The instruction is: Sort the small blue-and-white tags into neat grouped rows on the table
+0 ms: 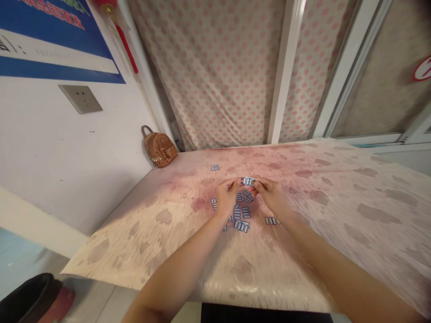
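A small flat blue-and-white striped piece [248,181] is held up between my two hands, just above the table. My left hand [228,194] pinches its left end with thumb and fingers. At its right end, my right hand [272,194] is closed in a pinch too. Below lies a loose cluster of several similar pieces [241,225], some overlapping and partly hidden by my left hand. One such piece [272,220] lies apart, beside my right forearm. Another group of stripes [214,167] rests farther back on the table.
A patterned, glossy cloth covers the table [134,255]. A small brown backpack-shaped bag [160,148] stands at the back left corner against the wall. Dotted curtains [222,76] hang behind the table. A dark bin [32,298] is on the floor at lower left.
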The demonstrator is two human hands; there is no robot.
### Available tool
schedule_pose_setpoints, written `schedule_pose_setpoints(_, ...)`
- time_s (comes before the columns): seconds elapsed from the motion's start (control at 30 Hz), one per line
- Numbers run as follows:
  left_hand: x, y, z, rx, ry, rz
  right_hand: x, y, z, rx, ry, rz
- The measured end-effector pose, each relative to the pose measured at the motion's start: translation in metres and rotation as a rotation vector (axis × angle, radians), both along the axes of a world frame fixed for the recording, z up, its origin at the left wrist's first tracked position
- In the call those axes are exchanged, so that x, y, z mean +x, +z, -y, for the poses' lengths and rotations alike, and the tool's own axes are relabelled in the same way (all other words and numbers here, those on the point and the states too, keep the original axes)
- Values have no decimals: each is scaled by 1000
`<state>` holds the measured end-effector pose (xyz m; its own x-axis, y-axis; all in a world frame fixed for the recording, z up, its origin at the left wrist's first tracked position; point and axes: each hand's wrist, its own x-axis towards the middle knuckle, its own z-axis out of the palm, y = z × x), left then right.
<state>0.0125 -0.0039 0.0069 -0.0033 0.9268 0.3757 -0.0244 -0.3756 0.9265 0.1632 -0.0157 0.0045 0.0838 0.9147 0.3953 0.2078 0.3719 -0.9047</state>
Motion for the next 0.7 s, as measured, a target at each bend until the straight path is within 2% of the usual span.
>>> schedule_pose_setpoints(0.17,0,-1,4,76,-37,-113,1,5,2,-26,28,-6)
schedule_pose_setpoints(0.3,0,0,8,91,31,-239,0,4,2,-35,30,-18)
schedule_pose_setpoints(0.7,-1,-2,2,127,-3,-283,0,1,0,-38,10,25)
